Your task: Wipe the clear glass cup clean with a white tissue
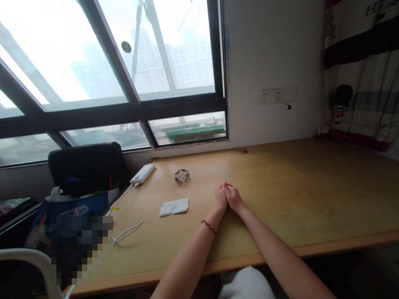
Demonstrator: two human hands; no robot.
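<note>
Left hand [221, 196] & right hand [234, 198] pressed together, closed, a small red thing between them, barely visible. Glass ashtray [182, 176] just far-left; a careless sweep could prob knock it.

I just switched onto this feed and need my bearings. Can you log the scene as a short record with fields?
surface: wooden desk under a window
left hand: pressed against the right hand, bracelet on the wrist
right hand: palm to palm with the left, resting on the desk
held: nothing visible between the hands
nearest things: folded white tissue, glass ashtray
far left: white power bank with a white cable
wall: sockets
</note>
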